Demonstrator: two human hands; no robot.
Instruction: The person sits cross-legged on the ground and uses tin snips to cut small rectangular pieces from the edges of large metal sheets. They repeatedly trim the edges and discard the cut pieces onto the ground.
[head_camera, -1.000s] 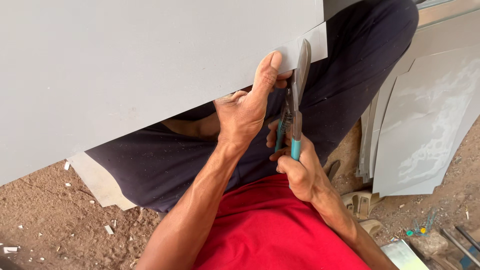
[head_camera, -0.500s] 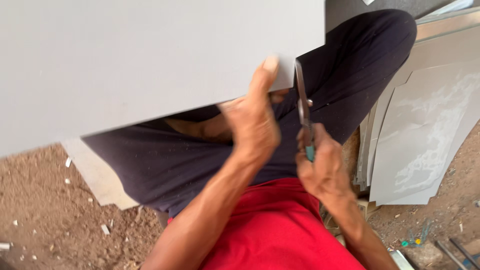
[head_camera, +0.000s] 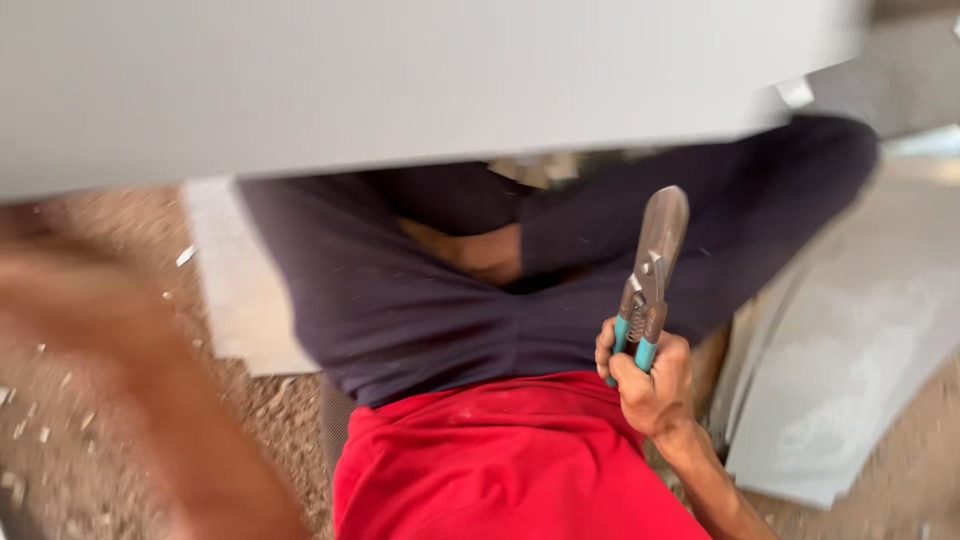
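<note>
A seated person's right hand (head_camera: 652, 385) grips a pair of tin snips (head_camera: 648, 275) by the teal handles, fingers wrapped tight around them; the grey metal blades stand upright, tipped slightly toward one o'clock, and appear closed or nearly so; the snips sit at about four o'clock from the frame's centre, clear of the sheet above and touching nothing but the hand. A large pale grey sheet (head_camera: 400, 80) spans the whole top of the view from nine o'clock round to two o'clock, its lower edge running almost level above the lap; a small notched corner shows near its right end. The left arm (head_camera: 150, 400) sweeps through the lower left at about eight o'clock as a blur; the left hand itself cannot be made out, so whether its fingers are spread or curled cannot be told. Dark trousers (head_camera: 430, 300) cover crossed legs at the centre; a red shirt (head_camera: 500, 460) fills six o'clock. More grey sheets (head_camera: 850, 380) lie stacked on the ground at four o'clock, just beside the right forearm; sandy dirt (head_camera: 60, 440) strewn with pale scraps lies at the left.
</note>
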